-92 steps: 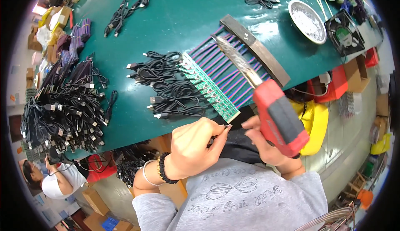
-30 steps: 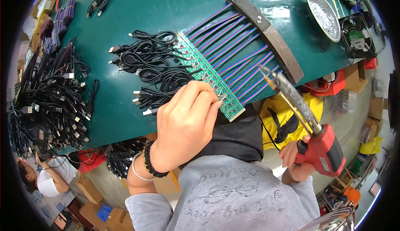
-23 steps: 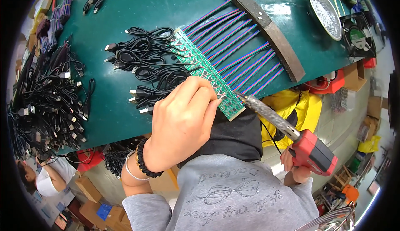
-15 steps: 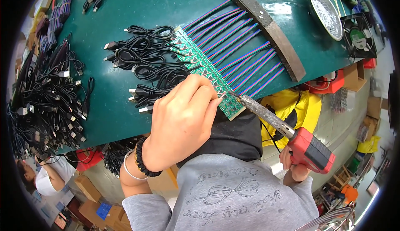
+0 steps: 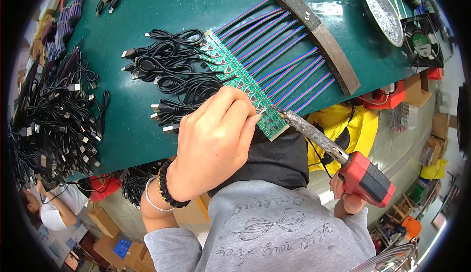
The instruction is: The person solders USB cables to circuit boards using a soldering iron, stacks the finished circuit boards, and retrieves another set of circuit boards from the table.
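Note:
A long green circuit board strip (image 5: 236, 72) lies slanted on the table's near edge. My left hand (image 5: 213, 142) is closed in a pinch over its lower part; a thin wire end pokes out at the fingertips, while most of the USB cable it belongs to is hidden under the hand. Low on the right, my right hand (image 5: 346, 196) grips a red and black soldering iron (image 5: 365, 176), its tip at the board beside my left fingertips. Black coiled USB cables (image 5: 167, 68) run to the board's left side. Striped ribbon wires (image 5: 282, 51) leave its right side.
A dark curved bar (image 5: 319, 36) lies across the ribbon wires' far ends. Beyond it stand a bowl of silvery bits (image 5: 382, 17) and a small fan (image 5: 422, 41). Many cables are heaped (image 5: 54, 120) at the left. Another person (image 5: 59, 208) is at the lower left.
The soldering iron has shifted very slightly, its handle a little lower and to the right. Both hands keep nearly the same place.

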Available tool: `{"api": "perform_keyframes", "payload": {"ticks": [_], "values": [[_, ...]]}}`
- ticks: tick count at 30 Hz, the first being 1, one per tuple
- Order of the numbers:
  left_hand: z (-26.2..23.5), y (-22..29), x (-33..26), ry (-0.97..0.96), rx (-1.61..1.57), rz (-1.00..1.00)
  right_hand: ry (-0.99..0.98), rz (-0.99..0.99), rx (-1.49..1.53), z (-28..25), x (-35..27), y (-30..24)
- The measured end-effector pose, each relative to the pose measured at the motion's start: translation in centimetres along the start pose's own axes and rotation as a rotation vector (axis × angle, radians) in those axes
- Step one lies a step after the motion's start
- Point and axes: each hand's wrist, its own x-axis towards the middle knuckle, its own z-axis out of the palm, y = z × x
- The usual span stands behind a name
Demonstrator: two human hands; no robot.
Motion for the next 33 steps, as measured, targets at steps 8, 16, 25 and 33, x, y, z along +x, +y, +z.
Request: {"api": "perform_keyframes", "payload": {"ticks": [8,16,25,33], "values": [[0.3,-0.5,0.0,0.012,0.028,0.072,0.031,0.094,0.237,0.8,1.3,-0.6],[-1.7,0.3,2.1,-0.251,0.232,0.167,0.163,0.216,0.152,2.7,1.3,-1.7],[-2.8,-0.1,5.5,-0.558,0.259,0.250,0.029,0.185,0.120,0.8,-0.2,-0.9],[-2.5,0.4,5.0,-0.512,0.309,0.248,0.010,-0.213,0.246,0.1,-1.2,2.7]]}}
